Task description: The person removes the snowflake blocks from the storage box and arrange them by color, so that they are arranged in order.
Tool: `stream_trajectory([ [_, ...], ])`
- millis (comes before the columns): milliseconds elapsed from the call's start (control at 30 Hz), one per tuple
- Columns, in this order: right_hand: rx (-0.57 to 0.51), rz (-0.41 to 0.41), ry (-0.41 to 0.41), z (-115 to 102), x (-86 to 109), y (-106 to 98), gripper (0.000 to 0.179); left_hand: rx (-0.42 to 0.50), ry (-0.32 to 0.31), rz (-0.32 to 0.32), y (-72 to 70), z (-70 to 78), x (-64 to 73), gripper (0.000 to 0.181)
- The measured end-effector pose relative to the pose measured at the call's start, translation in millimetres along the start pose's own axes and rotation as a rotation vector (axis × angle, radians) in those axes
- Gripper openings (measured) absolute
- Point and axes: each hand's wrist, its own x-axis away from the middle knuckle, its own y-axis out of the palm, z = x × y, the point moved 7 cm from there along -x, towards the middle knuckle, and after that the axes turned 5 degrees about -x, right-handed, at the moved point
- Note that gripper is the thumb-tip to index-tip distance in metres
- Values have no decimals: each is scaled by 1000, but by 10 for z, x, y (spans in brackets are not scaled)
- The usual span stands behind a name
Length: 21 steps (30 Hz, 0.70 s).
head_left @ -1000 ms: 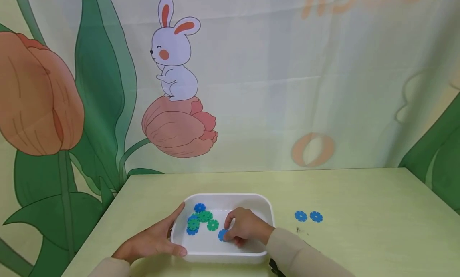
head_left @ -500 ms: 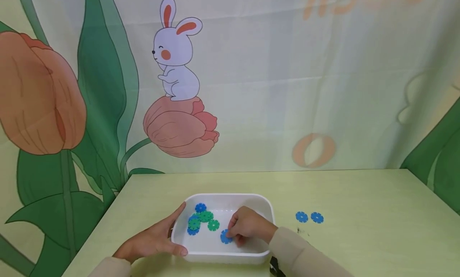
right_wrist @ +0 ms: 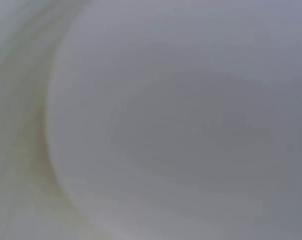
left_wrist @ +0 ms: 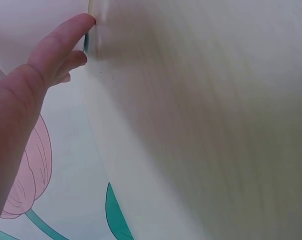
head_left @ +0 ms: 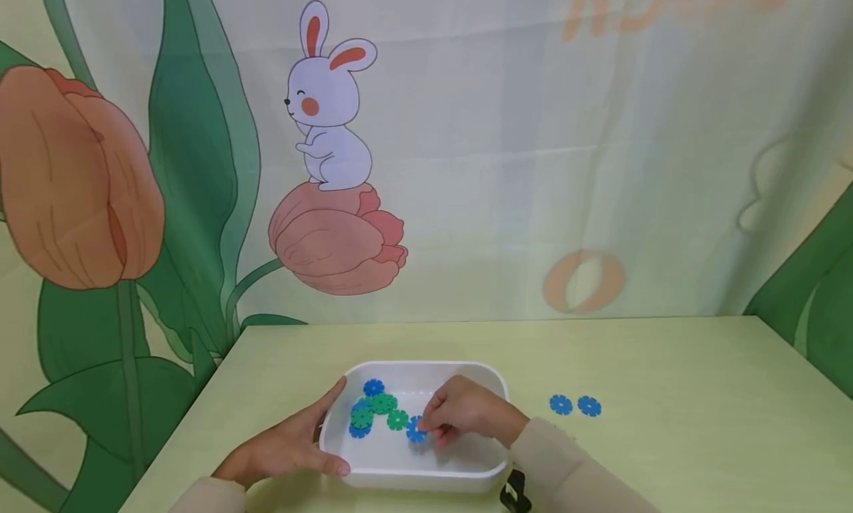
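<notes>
In the head view, my left hand [head_left: 286,443] grips the left end of a white plastic tray [head_left: 426,481], thumb at its near corner and fingers along the outer wall. The left wrist view shows those fingers [left_wrist: 61,45] against the tray's side. My right hand [head_left: 466,409] reaches inside the tray and pinches a blue snowflake disc [head_left: 415,429] between thumb and fingertips. Left of it lie a single green snowflake disc [head_left: 397,420] and an overlapping pile of green and blue discs. The right wrist view holds only the blurred tray wall [right_wrist: 190,120], no hand.
Two blue snowflake discs [head_left: 575,406] lie side by side on the pale green table [head_left: 666,439], right of the tray. A printed curtain [head_left: 466,165] hangs behind the table's far edge. A black strap-like piece [head_left: 515,491] shows below the right sleeve.
My right hand has lifted slightly, and the pinched blue disc has turned and shifted up a little. The left hand keeps its hold on the tray. The view has shifted slightly.
</notes>
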Motion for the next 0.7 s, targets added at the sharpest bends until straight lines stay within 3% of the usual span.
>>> stream_trajectory([
  [433, -65, -8, -12, -96, 131, -92, 8, -8, -27, 34, -9, -26, 12, 120],
  [700, -120, -5, -26, -89, 221, -238, 8, -11, -20, 21, 1, -22, 6, 119],
])
